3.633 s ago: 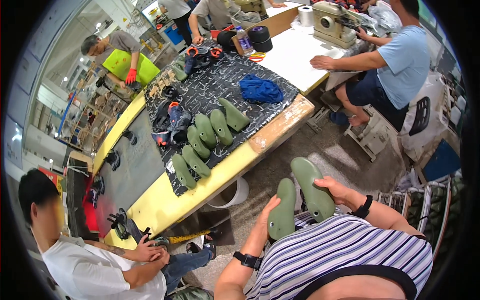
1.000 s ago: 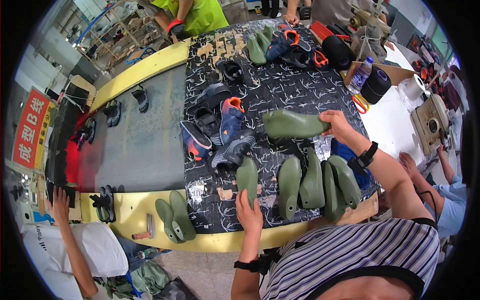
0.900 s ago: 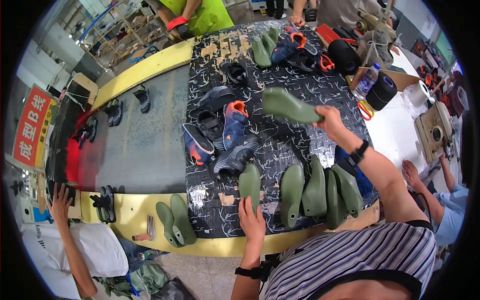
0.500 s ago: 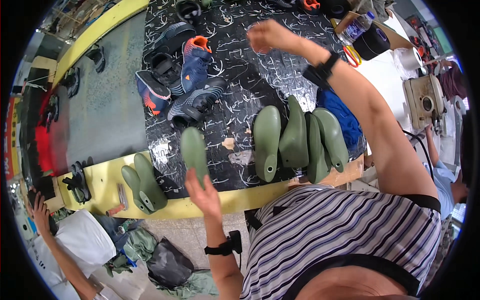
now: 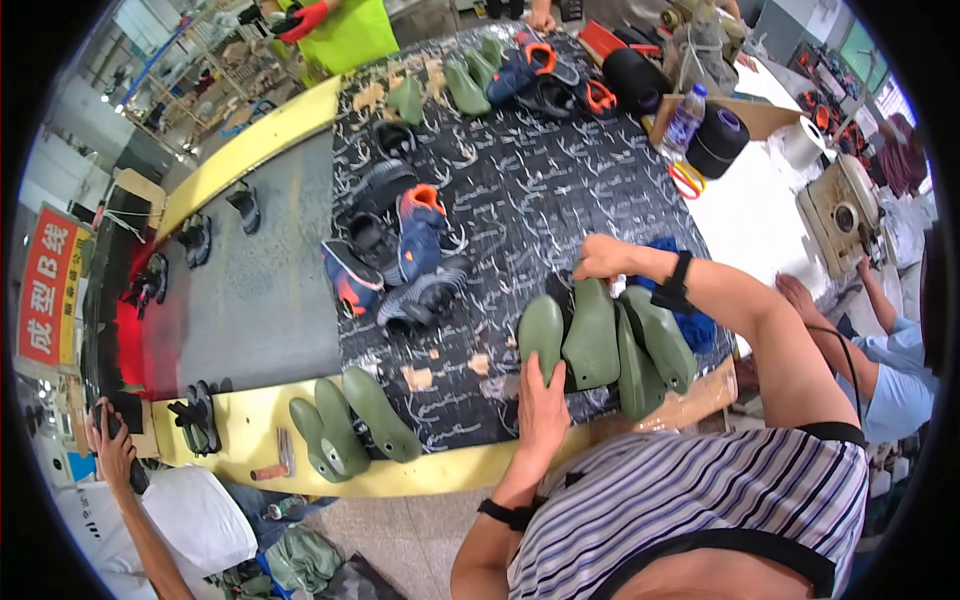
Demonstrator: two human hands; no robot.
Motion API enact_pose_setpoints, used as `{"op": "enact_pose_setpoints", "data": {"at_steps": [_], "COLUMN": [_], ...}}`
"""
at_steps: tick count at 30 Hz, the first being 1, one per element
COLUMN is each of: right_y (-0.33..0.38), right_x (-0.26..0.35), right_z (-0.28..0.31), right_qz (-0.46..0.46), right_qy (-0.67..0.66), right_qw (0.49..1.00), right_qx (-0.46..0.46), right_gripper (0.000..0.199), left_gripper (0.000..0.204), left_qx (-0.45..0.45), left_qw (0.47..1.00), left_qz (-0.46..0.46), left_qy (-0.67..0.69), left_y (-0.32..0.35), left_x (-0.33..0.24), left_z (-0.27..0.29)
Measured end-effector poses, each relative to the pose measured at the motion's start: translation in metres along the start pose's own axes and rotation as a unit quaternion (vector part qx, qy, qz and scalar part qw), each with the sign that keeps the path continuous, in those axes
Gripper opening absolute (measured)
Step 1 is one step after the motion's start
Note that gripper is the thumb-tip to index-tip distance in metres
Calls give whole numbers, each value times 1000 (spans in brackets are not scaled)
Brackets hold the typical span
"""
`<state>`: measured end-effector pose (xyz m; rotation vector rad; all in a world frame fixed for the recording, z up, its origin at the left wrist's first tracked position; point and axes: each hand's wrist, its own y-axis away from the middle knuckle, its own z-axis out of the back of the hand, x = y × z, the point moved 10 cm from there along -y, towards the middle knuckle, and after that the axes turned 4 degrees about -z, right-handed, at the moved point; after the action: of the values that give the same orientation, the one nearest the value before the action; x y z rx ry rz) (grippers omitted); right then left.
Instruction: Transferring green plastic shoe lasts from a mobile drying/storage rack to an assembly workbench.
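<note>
Resting flat, fingers slightly apart, the left hand (image 5: 541,407) lies on the near end of a smooth olive clog (image 5: 541,336) on the patterned black mat (image 5: 520,190). Right hand (image 5: 603,257) curls, fingers together, at the heel of the next clog (image 5: 592,335); its grip cannot be made out. Two more matte, rounded clogs (image 5: 650,345) lean just right of those fingers.

Single head view looks steeply down, close over the worktable (image 5: 480,180).
</note>
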<state>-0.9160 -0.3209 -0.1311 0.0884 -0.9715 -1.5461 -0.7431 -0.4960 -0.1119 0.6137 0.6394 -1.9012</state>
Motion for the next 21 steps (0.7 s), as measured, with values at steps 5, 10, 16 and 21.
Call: {"op": "enact_pose_setpoints", "data": {"at_steps": [5, 10, 16, 21], "right_y": [4, -79, -131, -41], "right_x": [-21, -5, 97, 18], "right_z": [89, 108, 90, 30], "right_qz": [37, 158, 194, 196], "right_qy": [-298, -651, -401, 93], "right_qw": [938, 714, 895, 975], "right_qx": [-176, -203, -24, 41], "right_gripper": [29, 26, 32, 36], "left_gripper": [42, 40, 39, 44], "left_qx": [-61, -140, -182, -204], "left_qw": [994, 979, 944, 912], "left_qz": [69, 146, 233, 121], "left_qy": [51, -27, -150, -334], "left_y": [27, 49, 74, 38], "left_x": [35, 71, 137, 86], "left_z": [33, 75, 131, 130]}}
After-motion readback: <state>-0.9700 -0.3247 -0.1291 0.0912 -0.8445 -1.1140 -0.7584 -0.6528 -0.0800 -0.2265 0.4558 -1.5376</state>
